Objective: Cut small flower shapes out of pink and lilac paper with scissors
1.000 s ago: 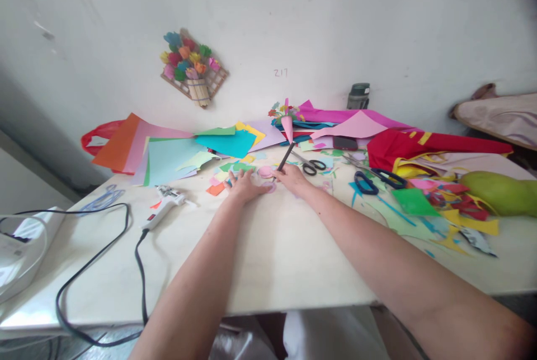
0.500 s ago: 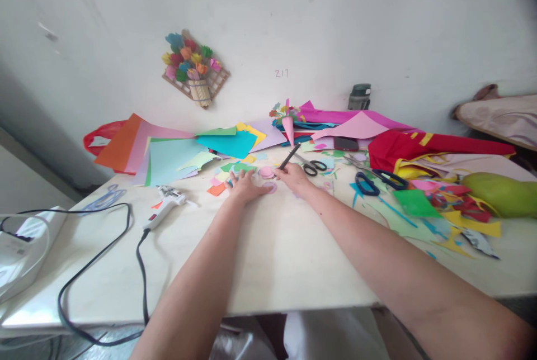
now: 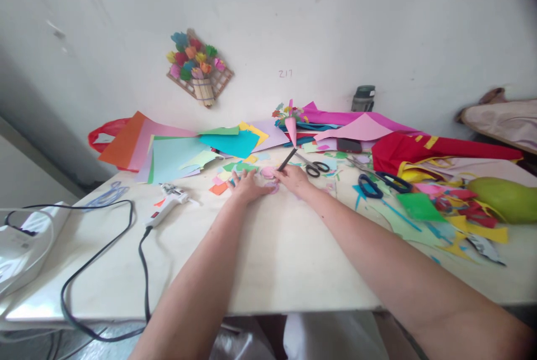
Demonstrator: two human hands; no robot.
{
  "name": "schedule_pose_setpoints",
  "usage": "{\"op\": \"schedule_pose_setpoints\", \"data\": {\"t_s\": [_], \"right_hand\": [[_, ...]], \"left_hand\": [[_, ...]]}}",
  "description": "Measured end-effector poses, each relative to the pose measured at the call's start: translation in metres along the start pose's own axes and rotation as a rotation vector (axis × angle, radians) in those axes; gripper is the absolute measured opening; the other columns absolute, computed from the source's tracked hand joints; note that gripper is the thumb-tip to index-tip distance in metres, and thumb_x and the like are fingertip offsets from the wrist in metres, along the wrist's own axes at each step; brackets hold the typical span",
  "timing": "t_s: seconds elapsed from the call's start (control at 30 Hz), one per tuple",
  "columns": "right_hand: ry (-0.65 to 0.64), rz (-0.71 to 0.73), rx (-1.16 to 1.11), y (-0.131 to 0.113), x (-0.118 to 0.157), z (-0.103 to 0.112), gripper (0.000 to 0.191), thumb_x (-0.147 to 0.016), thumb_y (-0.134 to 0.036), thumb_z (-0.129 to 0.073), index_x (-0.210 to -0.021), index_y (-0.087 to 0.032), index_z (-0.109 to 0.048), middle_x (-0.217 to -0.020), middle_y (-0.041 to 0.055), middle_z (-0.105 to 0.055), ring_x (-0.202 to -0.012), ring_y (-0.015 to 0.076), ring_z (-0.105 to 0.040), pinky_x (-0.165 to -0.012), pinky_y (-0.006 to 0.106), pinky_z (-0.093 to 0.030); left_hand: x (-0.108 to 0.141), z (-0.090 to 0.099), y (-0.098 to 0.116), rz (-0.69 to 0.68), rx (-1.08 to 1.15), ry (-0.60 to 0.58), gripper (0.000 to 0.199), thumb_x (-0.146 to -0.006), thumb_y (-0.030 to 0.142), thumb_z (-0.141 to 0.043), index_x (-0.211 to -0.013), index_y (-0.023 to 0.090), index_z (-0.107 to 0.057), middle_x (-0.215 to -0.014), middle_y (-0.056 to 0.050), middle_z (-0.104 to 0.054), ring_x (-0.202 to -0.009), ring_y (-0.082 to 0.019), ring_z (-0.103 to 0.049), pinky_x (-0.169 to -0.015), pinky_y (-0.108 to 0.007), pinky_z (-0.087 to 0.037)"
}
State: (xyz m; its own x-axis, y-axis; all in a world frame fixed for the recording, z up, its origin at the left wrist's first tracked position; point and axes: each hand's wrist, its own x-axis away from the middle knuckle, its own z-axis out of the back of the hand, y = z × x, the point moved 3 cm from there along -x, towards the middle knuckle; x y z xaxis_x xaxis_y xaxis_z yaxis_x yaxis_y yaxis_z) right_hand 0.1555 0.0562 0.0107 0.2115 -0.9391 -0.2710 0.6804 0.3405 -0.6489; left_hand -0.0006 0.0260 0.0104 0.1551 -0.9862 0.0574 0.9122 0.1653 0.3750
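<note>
My right hand (image 3: 295, 179) is closed around a dark pen-like stick (image 3: 287, 159), which slants up and away to the right; its lower end is hidden by my fingers. My left hand (image 3: 247, 186) rests on the table with its fingers spread and its thumb reaching to a small lilac paper piece (image 3: 272, 186). Just beyond, between both hands, lies a pink paper disc (image 3: 267, 172). Green scraps (image 3: 238, 167) and orange scraps (image 3: 218, 188) surround the left fingertips. Black-handled scissors (image 3: 317, 168) lie right of the stick.
A white glue gun (image 3: 166, 208) with a black cord lies left, near a power strip (image 3: 31, 248). Coloured sheets (image 3: 176, 153) line the wall. On the right are blue-handled scissors (image 3: 384, 182), many scraps, red fabric (image 3: 419, 153) and a green rounded object (image 3: 503, 198).
The view has shifted slightly, so the table items sit a little further right. The stick in my right hand has dipped a little at its upper end. My left hand stays on the table.
</note>
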Motion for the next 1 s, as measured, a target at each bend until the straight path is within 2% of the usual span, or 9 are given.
{"op": "schedule_pose_setpoints", "data": {"t_s": [0.13, 0.43, 0.63, 1.0], "right_hand": [[0.003, 0.011, 0.045, 0.0013, -0.0002, -0.0010, 0.026, -0.092, -0.036, -0.058, -0.105, -0.019, -0.073, -0.086, 0.0068, -0.078, -0.091, 0.0210, -0.071, -0.075, 0.026, -0.047], [0.011, -0.012, 0.041, 0.0040, -0.0011, -0.0006, 0.026, -0.092, -0.038, -0.058, -0.090, -0.017, -0.074, -0.081, 0.0064, -0.075, -0.080, 0.0188, -0.068, -0.068, 0.024, -0.044], [0.017, -0.021, 0.008, 0.0058, -0.0018, -0.0034, 0.025, -0.091, -0.037, -0.059, -0.089, -0.017, -0.073, -0.080, 0.0067, -0.075, -0.081, 0.0191, -0.069, -0.067, 0.023, -0.045], [0.017, 0.011, -0.026, 0.0078, -0.0026, -0.0057, 0.018, -0.090, -0.033, -0.060, -0.087, -0.020, -0.073, -0.079, 0.0050, -0.075, -0.086, 0.0209, -0.071, -0.069, 0.024, -0.048]], "left_hand": [[0.0003, -0.0006, 0.0000, -0.007, 0.009, 0.013, 0.103, -0.064, 0.071, -0.067, -0.151, 0.026, -0.033, -0.164, -0.007, -0.020, -0.149, -0.043, 0.007, -0.119, -0.060, -0.003], [-0.0040, -0.0033, -0.0027, 0.005, -0.006, -0.004, 0.110, -0.059, 0.079, -0.064, -0.151, 0.030, -0.030, -0.165, -0.007, -0.017, -0.150, -0.039, 0.010, -0.118, -0.060, -0.001], [-0.0021, -0.0029, -0.0023, 0.006, 0.001, -0.008, 0.109, -0.057, 0.080, -0.063, -0.151, 0.034, -0.031, -0.165, -0.003, -0.017, -0.150, -0.037, 0.010, -0.119, -0.059, 0.000], [-0.0037, -0.0031, -0.0022, 0.010, -0.017, -0.015, 0.112, -0.057, 0.080, -0.063, -0.152, 0.032, -0.029, -0.165, -0.004, -0.016, -0.150, -0.037, 0.010, -0.119, -0.060, 0.000]]}}
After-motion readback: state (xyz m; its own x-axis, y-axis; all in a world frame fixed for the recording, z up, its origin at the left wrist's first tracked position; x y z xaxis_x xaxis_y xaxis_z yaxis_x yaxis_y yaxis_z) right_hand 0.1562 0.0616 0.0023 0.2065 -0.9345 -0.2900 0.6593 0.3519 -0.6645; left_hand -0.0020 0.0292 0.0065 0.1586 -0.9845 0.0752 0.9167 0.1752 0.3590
